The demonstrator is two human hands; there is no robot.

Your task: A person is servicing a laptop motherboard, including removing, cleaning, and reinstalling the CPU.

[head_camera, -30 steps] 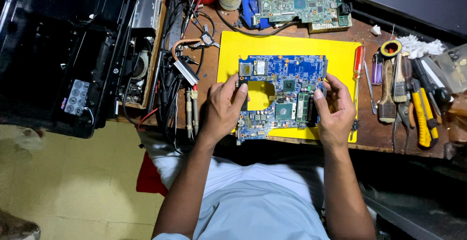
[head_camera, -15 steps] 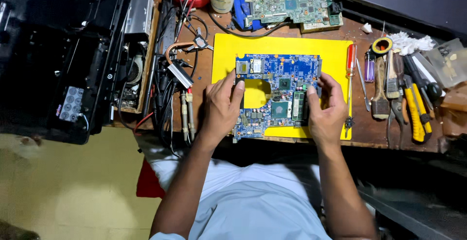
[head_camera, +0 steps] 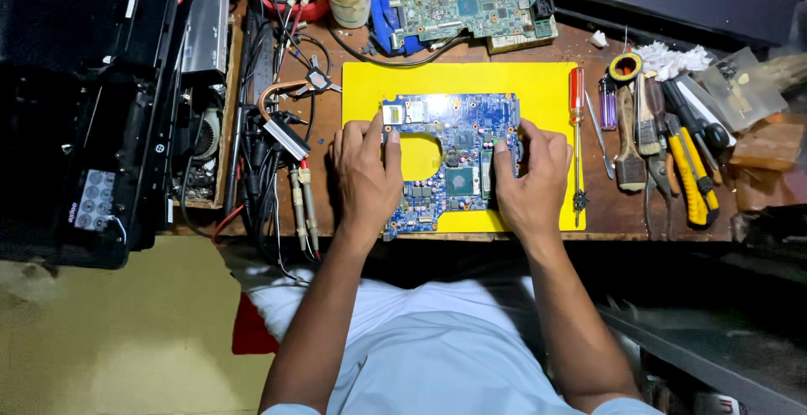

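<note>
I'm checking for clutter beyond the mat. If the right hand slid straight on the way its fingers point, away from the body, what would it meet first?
The right hand points up-frame along the blue circuit board's right edge. Past bare yellow mat, it would probably first meet the green circuit board, though heights are unclear.

We see the left hand (head_camera: 367,175) and right hand (head_camera: 531,181) hiding the blue circuit board's (head_camera: 454,150) side edges.
</note>
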